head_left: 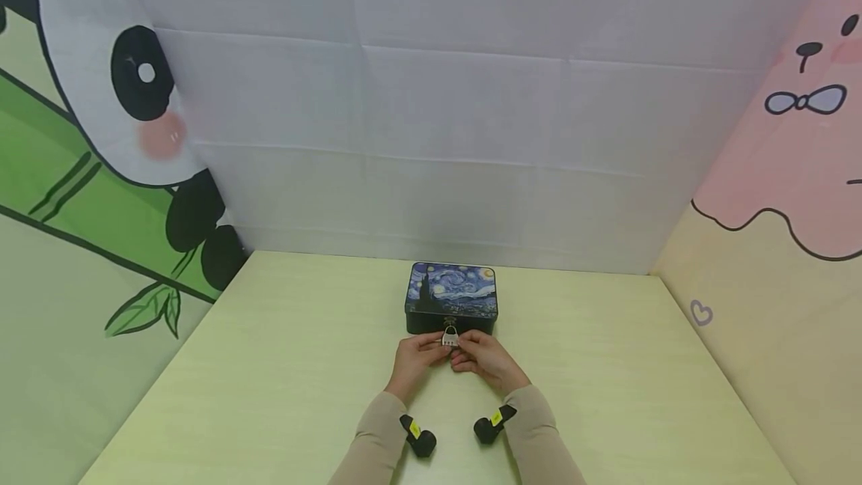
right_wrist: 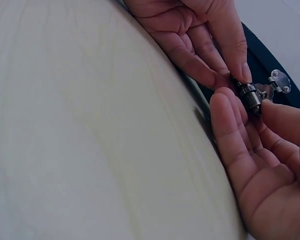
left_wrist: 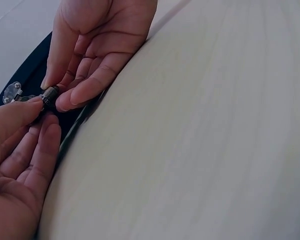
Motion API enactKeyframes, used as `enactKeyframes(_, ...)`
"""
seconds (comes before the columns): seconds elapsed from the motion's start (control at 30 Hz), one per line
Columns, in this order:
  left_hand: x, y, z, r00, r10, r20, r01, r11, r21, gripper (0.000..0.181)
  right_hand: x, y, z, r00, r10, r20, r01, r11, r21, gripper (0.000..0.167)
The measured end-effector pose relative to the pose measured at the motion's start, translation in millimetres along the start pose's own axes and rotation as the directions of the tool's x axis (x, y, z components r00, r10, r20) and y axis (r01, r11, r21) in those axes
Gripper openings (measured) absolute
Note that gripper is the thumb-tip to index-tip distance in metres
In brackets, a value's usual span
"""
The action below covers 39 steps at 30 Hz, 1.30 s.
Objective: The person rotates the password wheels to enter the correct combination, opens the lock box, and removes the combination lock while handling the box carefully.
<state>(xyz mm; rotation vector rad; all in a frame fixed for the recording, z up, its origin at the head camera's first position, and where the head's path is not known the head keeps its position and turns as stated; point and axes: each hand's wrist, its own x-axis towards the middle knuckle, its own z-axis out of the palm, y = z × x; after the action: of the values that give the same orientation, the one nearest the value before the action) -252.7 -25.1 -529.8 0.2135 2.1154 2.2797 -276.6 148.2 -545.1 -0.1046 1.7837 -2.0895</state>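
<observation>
A small metal combination padlock (head_left: 450,339) with number dials sits at the front of a dark tin box (head_left: 453,292), whose lid carries a swirling blue night-sky painting. Its looped shackle is up by the silver hasp (right_wrist: 280,81) on the box front; whether it is locked cannot be told. My left hand (head_left: 412,361) pinches one end of the padlock body between thumb and fingers. From the other side, my right hand (head_left: 493,360) pinches the opposite end. In the right wrist view, the dials of the padlock (right_wrist: 249,94) show between both thumbs, but their digits are too small to read.
The box stands on a pale yellow table (head_left: 303,350), toward its back edge. Behind rises a white cloth backdrop (head_left: 458,111), with printed side panels left and right. Each wrist wears a black camera, one on the left sleeve (head_left: 377,432) and one on the right sleeve (head_left: 539,425).
</observation>
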Motion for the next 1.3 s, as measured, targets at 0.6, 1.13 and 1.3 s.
enactKeyframes(0.6, 13.3, -30.4, -3.0, 0.999, 0.011, -0.033, -0.010, 1.000, 0.016, 0.032, -1.1, -1.0, 1.3, 1.000, -0.002, 0.006, 0.002, 1.000, 0.012, 0.013)
enactKeyframes(1.13, 13.5, -33.2, -5.4, 1.000, -0.016, -0.002, 0.016, 1.000, 0.011, 0.038, -1.7, -1.5, -0.4, 1.000, -0.003, 0.027, 0.003, 1.000, 0.001, 0.012)
enactKeyframes(1.3, 12.3, -30.6, -3.8, 1.000, -0.007, -0.003, 0.007, 1.000, 0.022, 0.040, -2.1, -1.2, -1.8, 1.000, -0.002, 0.031, 0.002, 1.000, -0.001, 0.012)
